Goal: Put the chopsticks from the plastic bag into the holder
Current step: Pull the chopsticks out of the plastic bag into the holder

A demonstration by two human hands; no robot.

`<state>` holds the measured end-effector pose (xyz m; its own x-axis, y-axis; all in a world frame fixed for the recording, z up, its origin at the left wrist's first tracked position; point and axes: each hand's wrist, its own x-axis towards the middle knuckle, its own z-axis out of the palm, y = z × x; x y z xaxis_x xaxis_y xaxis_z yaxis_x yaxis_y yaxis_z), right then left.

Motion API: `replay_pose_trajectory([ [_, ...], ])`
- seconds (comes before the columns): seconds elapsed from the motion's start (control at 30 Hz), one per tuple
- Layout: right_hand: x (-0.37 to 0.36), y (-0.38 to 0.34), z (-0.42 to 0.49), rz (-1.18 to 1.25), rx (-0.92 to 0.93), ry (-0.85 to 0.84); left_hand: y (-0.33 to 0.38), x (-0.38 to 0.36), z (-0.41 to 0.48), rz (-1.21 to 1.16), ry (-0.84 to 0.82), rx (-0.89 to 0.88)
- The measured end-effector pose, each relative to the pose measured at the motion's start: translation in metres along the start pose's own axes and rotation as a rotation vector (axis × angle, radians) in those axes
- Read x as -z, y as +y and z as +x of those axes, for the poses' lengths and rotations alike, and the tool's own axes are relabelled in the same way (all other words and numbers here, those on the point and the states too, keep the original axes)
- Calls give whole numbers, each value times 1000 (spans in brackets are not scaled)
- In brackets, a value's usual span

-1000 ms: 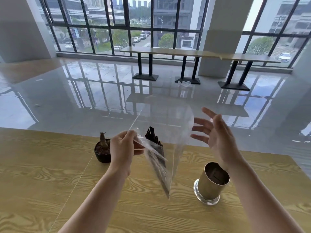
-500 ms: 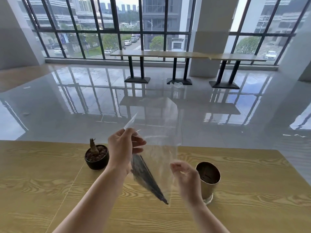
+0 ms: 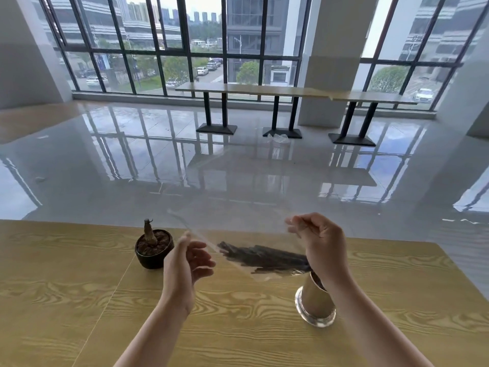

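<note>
the right hand (image 3: 321,245) is pinching one end of a clear plastic bag (image 3: 238,234) between curled fingers, holding it above the tabletop (image 3: 79,300). the left hand (image 3: 185,263) is holding the bag's other edge, thumb raised against the film and the fingers loosely spread beneath it. the bag is lying nearly level between the two hands, stretched across the space in front of the person. a dark bundle of chopsticks (image 3: 264,258) is lying inside the bag, running sideways, one end close to the right hand and the other pointing toward the left; motion blur is softening the individual sticks. just below the right wrist, a brass-coloured metal holder (image 3: 315,300) is standing on the tabletop on a shiny round base, partly hidden by the forearm. a small dark pot (image 3: 152,250) with a stubby plant is sitting on the tabletop just beside the left hand, on its far left. beyond the pale wood-grain tabletop, a glossy floor (image 3: 132,168) is reflecting tall windows (image 3: 238,43), and long tables (image 3: 264,90) are lining the glass.
</note>
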<state>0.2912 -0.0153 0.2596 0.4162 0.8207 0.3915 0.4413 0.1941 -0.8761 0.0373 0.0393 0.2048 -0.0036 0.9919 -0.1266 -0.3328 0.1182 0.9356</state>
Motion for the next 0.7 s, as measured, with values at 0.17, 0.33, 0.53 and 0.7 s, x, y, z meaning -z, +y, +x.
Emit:
replay_pose_trajectory([
  [0.17,19,-30,17,-51,40,17,-74,6,-12,297,-117,199],
  [0.33,41,-65,32,-113,47,-8,-98,-18,-15,195,-427,242],
  [0.53,60,-88,39,-61,-22,-48,-85,-57,-12,-6,-596,179],
  [0.7,85,-86,39,-177,-26,-282,-73,-92,-13,-54,-603,110],
])
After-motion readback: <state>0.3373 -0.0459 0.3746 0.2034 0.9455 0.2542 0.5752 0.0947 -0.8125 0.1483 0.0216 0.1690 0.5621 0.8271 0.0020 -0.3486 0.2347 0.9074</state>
